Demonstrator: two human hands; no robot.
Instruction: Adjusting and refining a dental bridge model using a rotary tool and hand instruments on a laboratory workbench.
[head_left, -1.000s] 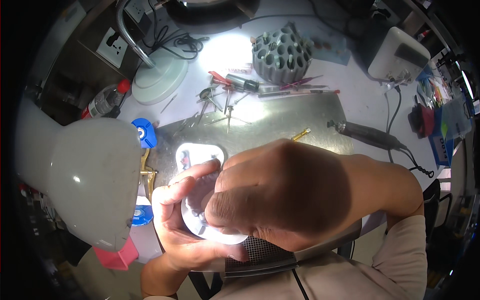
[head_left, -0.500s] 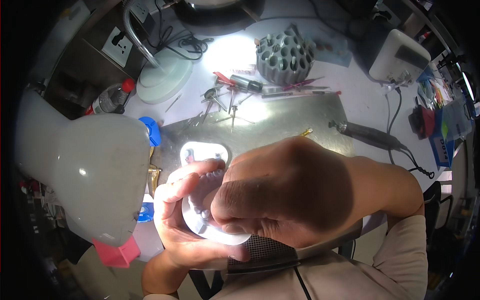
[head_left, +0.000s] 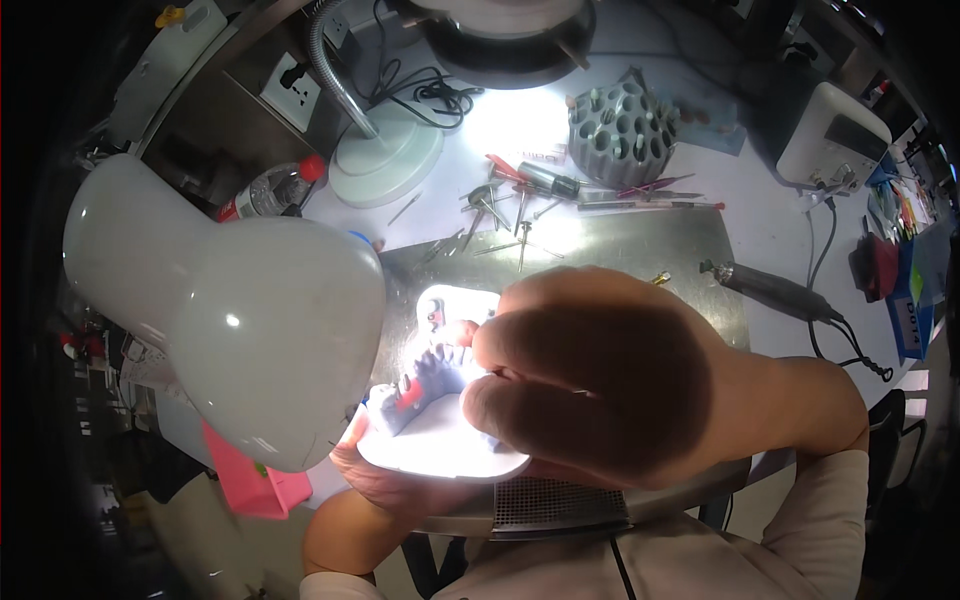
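A dental model (head_left: 436,368) with grey-blue teeth and a red patch on its left side stands on a white base (head_left: 430,457). My left hand (head_left: 390,485) grips this base from beneath, its thumb at the left edge and a fingertip showing behind the teeth. Over the model's right side bends my right hand (head_left: 610,375), fingers curled and pressed together at the teeth. Whatever they pinch is hidden. Just beyond the teeth is a white rounded piece (head_left: 455,298) with small dark bits on it.
A white lamp shade (head_left: 280,340) looms close at left. Several burs (head_left: 523,240) lie on the metal plate (head_left: 640,240), below a grey bur holder (head_left: 620,140). A handpiece (head_left: 765,287) rests at right, a bottle (head_left: 275,190) behind the lamp. A pink tray (head_left: 255,480) sits lower left.
The view has shifted, so the scene sits further right. The dental model is turned and tilted, showing its red patch. My left fingers have moved off its left side and lower around the base.
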